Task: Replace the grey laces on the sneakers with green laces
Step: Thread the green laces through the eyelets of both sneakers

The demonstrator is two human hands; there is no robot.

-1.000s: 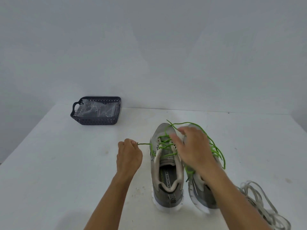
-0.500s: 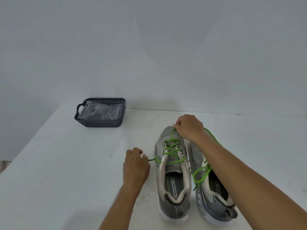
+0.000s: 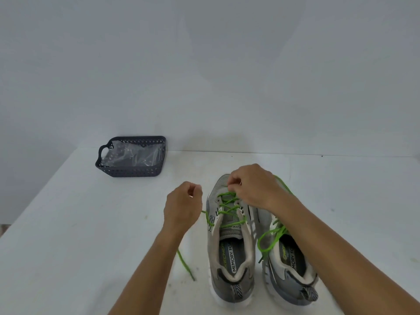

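Note:
Two grey sneakers stand side by side on the white table, heels toward me. The left sneaker has a green lace criss-crossed through its eyelets. My right hand hovers over its toe end and pinches that lace near the lowest eyelets. My left hand is just left of the shoe, fingers loosely curled, with nothing visibly in it. One loose lace end runs under my left wrist onto the table. The right sneaker carries a looped green lace, partly hidden by my right forearm.
A dark perforated basket holding a clear plastic bag stands at the back left of the table. A plain wall rises behind the table's far edge. The table's left edge runs diagonally at the left.
My left hand has lifted forward and no longer pinches the lace end, which now lies on the table under my forearm. My right hand stays at the toe end.

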